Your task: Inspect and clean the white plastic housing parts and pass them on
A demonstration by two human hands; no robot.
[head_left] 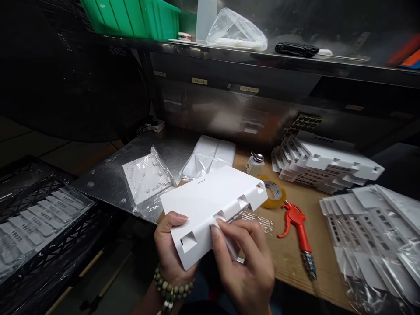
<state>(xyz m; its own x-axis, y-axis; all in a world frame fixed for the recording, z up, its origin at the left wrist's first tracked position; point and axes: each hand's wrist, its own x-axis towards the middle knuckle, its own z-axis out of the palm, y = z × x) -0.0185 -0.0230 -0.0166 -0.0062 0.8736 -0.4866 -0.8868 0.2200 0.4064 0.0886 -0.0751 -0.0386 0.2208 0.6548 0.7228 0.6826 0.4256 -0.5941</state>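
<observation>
A flat white plastic device casing (210,197) with notches along one edge is held over the bench's near edge. My left hand (170,253), a bead bracelet on its wrist, grips the casing's lower left corner, thumb on top. My right hand (244,258) is closed around the casing's notched lower edge, its fingertips pressing at one of the notches. Under the casing lies a small piece of clear film (262,221).
On the cardboard-covered bench (295,258) lie a red air blow gun (300,232), a yellow tape roll (275,192), a small bottle (255,164), bagged white parts (147,177) and stacks of white casings (324,164), with more at the right (370,232). A black crate (39,218) stands left; a green bin (131,17) sits on the shelf.
</observation>
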